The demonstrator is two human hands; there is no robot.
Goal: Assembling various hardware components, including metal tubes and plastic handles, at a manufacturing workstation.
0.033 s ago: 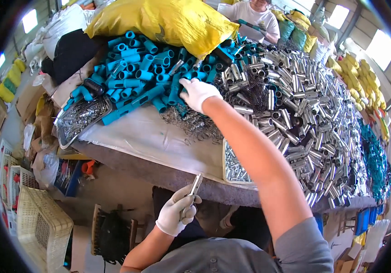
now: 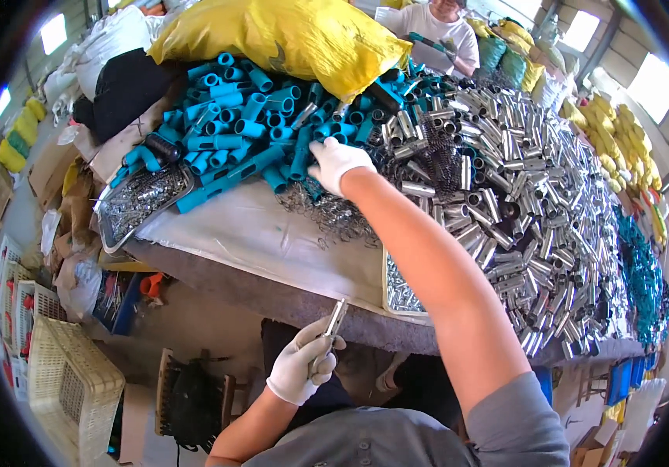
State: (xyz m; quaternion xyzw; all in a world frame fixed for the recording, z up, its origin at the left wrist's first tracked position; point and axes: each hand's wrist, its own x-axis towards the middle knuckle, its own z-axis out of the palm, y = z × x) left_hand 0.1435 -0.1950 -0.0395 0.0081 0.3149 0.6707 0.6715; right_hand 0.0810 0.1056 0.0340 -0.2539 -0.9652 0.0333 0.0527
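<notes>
1. Head view, left hand [image 2: 301, 366]: wearing a white glove, it is low in front of the person's body, fingers and thumb closed around a slim silver metal piece [image 2: 336, 317] that points up and slightly right out of the grip.
2. Right hand [image 2: 340, 165]: also white-gloved, it reaches forward, well beyond the left hand, with its fingertips at an upright teal tube [image 2: 301, 153]. Whether they are closed on the tube or only touching it, I cannot tell.
3. Around the right hand: a heap of teal tubes [image 2: 218, 143] spreads to its left. Just beyond it lies a bulging yellow sack [image 2: 288, 47]. Tangled wire springs [image 2: 327, 212] are just below it, and a large mound of shiny metal tubes [image 2: 537, 202] fills its right side.
4. Between the two hands: a pale sheet [image 2: 249, 241] covers the table. A tray of small metal parts [image 2: 386, 292] sits partly behind the right forearm.
5. Farther off, beyond the right hand: another person [image 2: 447, 35] in a white shirt.
</notes>
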